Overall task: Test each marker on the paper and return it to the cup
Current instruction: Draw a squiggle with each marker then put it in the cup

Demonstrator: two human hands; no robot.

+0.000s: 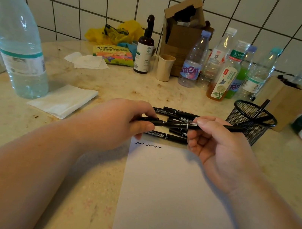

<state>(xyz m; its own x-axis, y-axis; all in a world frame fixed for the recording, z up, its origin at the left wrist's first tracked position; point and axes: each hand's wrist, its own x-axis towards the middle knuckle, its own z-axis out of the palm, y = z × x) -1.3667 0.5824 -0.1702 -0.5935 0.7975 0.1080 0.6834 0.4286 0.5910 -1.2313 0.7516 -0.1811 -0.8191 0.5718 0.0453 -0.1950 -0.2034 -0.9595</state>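
Note:
My right hand (218,145) grips the body of a black marker (216,127) held level above the paper's far edge. My left hand (123,121) pinches the marker's cap (152,121) at its left end; cap and body sit end to end. White paper (172,198) lies in front of me with three black squiggles (148,145) near its top left. Several loose black markers (175,116) lie in a heap just beyond the paper, under my hands. The black mesh cup (250,123) stands to the right with one marker (260,109) leaning inside.
A large water bottle (17,38) stands at the left beside a folded tissue (62,100). Along the tiled wall are a dark pump bottle (144,53), a beige cup (165,67), a cardboard box (184,30), several drink bottles (225,72) and a brown box (286,103).

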